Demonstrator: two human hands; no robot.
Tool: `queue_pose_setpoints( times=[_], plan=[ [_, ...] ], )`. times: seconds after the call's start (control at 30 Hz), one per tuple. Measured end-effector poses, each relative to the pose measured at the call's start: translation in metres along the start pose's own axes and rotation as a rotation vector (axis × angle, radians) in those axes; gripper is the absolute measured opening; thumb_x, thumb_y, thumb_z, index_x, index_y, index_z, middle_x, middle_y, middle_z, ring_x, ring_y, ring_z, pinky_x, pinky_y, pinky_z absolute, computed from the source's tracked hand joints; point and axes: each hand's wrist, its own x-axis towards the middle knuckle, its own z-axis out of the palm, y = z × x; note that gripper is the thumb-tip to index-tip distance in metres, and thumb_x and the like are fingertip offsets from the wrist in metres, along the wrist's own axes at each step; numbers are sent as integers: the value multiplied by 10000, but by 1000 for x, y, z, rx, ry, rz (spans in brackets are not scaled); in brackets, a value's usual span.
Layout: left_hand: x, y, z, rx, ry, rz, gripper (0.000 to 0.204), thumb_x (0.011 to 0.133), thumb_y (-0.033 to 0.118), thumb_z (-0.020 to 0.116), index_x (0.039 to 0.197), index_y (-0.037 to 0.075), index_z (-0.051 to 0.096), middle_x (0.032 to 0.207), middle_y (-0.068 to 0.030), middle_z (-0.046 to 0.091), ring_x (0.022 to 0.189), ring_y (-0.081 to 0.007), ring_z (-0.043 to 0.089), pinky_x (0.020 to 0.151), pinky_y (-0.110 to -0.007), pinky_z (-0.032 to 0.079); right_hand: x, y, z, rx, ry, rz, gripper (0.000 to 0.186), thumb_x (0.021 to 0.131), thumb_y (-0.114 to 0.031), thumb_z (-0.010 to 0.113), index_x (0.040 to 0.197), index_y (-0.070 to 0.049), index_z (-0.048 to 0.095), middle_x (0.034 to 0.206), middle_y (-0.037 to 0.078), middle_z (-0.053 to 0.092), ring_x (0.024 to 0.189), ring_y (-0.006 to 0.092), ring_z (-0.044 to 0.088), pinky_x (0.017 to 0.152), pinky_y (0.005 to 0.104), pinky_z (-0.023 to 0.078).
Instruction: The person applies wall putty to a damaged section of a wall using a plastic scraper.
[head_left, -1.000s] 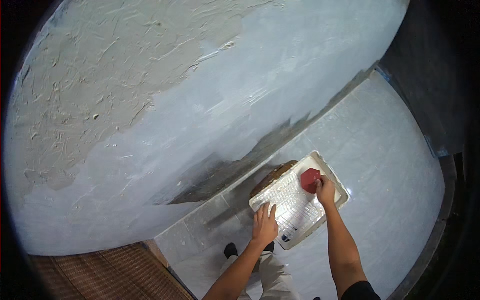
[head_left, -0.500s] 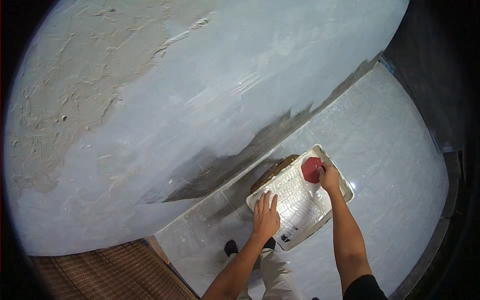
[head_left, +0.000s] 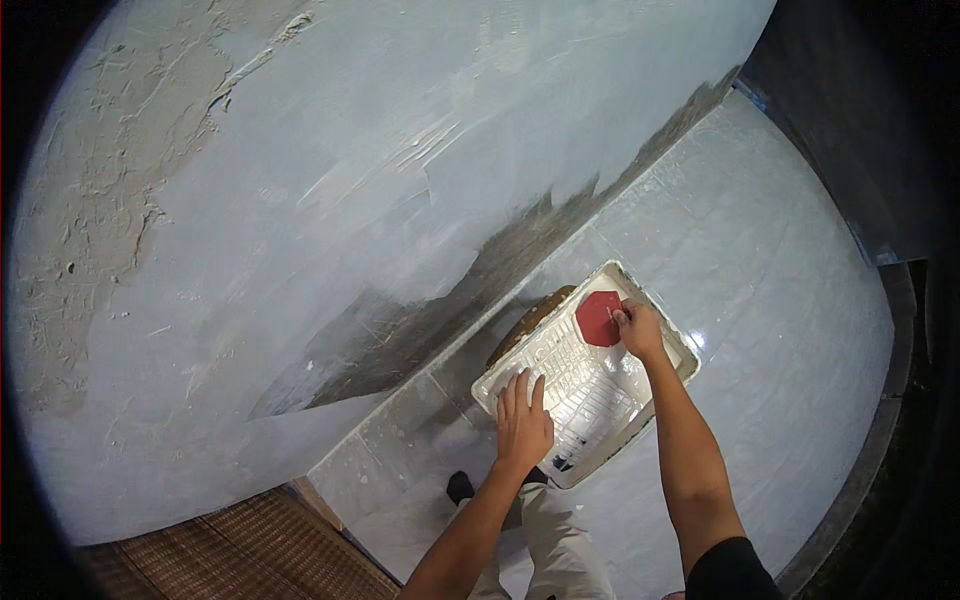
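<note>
My right hand (head_left: 640,328) is closed around the edge of a red, flat, many-sided scraper (head_left: 598,319). The scraper is over the deep far end of a white, paint-smeared paint tray (head_left: 668,332), and whether it touches the white paint there cannot be told. My left hand (head_left: 525,425) lies at the tray's near left rim with its fingers stretched out over the ribbed slope (head_left: 590,395). It holds nothing. A brown rounded object (head_left: 530,322), mostly hidden, shows behind the tray's left side.
A wall (head_left: 330,230) fills the left, coated smooth pale grey, with rough plaster (head_left: 110,170) at upper left and a dark strip (head_left: 480,290) along its foot. Grey tiled floor (head_left: 770,260) lies right of the tray. Brown woven furniture (head_left: 240,550) stands at lower left.
The view has shifted, so the wall, tray and both hands appear a little further up and left. My right hand keeps its hold on the scraper over the tray.
</note>
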Motion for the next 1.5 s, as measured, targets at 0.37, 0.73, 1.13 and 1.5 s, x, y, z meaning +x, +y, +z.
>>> queue_pose_setpoints(
  times=[0.37, 0.73, 1.13, 1.5],
  plan=[
    [-9, -8, -10, -7, 27, -12, 614, 792, 111, 600, 1350, -33, 389, 1426, -226, 301, 1331, -398, 270, 1105, -523, 213, -4, 16, 13, 166, -256, 145, 173, 877, -192, 633, 881, -25, 677, 767, 167, 674, 691, 247, 651, 675, 375, 485],
    [-23, -23, -18, -28, 74, -88, 586, 798, 103, 587, 1341, -15, 400, 1422, -214, 313, 1331, -402, 278, 1083, -542, 226, -29, 13, 0, 324, -283, 208, 163, 890, -156, 625, 875, -1, 674, 686, 101, 640, 628, 164, 585, 609, 342, 459],
    [-17, -24, -11, -40, 114, -50, 595, 793, 90, 588, 1342, -17, 383, 1428, -217, 301, 1325, -414, 274, 1085, -543, 226, -22, -8, 3, 118, 143, 49, 148, 868, -121, 615, 922, 10, 658, 801, 221, 654, 721, 351, 653, 675, 413, 484],
    [-17, -29, -12, -49, 120, -81, 596, 793, 88, 585, 1343, -16, 379, 1425, -218, 309, 1326, -410, 270, 1088, -544, 221, -23, 13, 12, 240, -26, 138, 171, 885, -141, 614, 859, 24, 650, 719, 186, 648, 634, 258, 623, 636, 374, 470]
  ],
)
